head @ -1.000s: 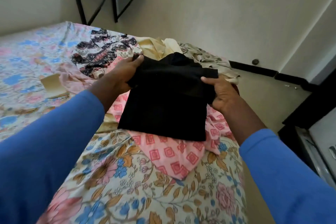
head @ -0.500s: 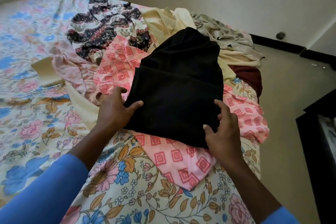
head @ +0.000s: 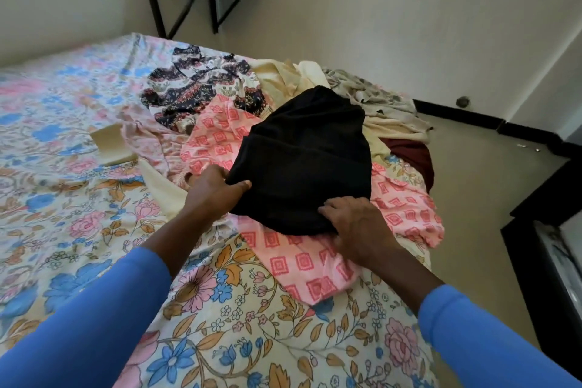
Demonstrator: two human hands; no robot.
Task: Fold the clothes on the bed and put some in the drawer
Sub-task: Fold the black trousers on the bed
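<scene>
Left grip (head: 217,195) pinches the 9 o'clock edge of the one black garment (head: 305,164), thumb on top. The right grip (head: 356,227) lies flat, fingers apart, on its 6 o'clock edge. The garment sits on one pink patterned garment (head: 302,264) on the bed (head: 78,198). Toward 12 o'clock lie one dark printed piece (head: 201,85), one cream piece (head: 283,79) and one grey-printed piece (head: 368,94). One maroon garment (head: 409,154) at 3 o'clock is mostly buried. The left fingers are hidden beneath the black cloth.

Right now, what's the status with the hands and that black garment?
Left hand pinches black garment, left edge. Right hand on near edge, grip unclear. Garment lies on pink patterned cloth.
</scene>
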